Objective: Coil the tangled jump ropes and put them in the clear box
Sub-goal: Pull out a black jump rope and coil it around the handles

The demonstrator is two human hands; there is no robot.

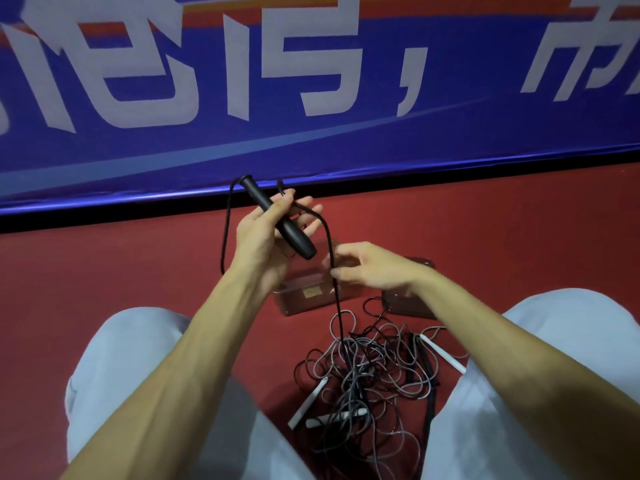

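Left grip clamped round a black handle; right grip pinched its black rope, which dropped to the tangle at six o'clock of the clear box.

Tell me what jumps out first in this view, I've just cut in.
At centre, the raised left hand holds a black handle, and its black rope runs down through the right hand's pinch. Below, between the knees, a big tangle of ropes with white handles lies on the red floor. The clear box sits just beyond it, under the hands.
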